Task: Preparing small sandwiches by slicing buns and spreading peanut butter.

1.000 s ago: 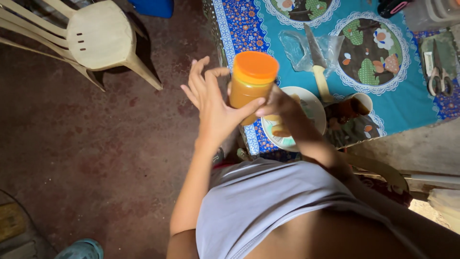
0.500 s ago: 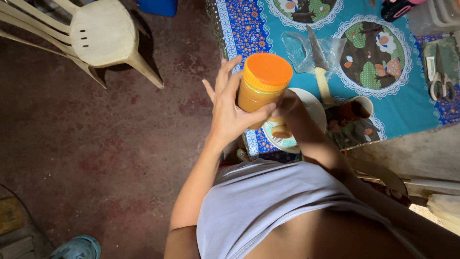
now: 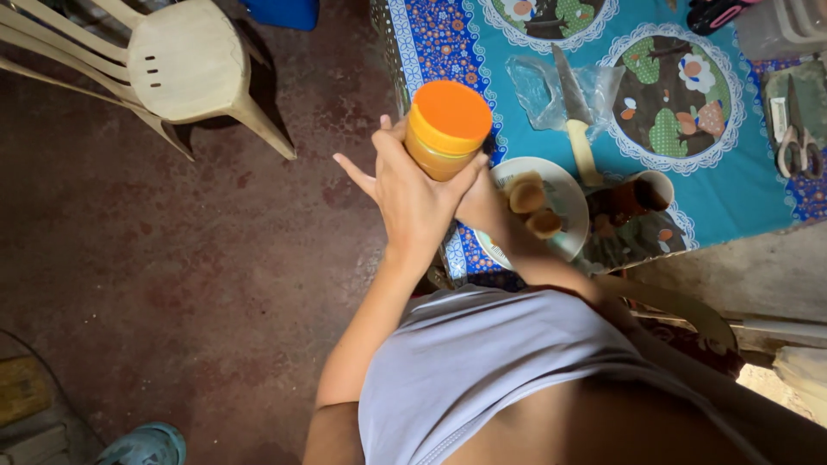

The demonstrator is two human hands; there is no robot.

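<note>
I hold a jar of brownish-orange spread with an orange lid up in front of me, above the table's left edge. My left hand wraps the jar's side and lower part from the left. My right hand grips it low on the right, mostly hidden behind the left hand. Just right of the hands lies a white plate with small brown bread pieces on it.
A table with a blue flowered cloth carries a knife on a clear plastic bag, a cup of dark drink and scissors. A cream plastic chair stands at upper left on the reddish floor.
The jar has shifted left and a little up. My left hand has closed round its side from spread fingers. The bread pieces on the plate now show.
</note>
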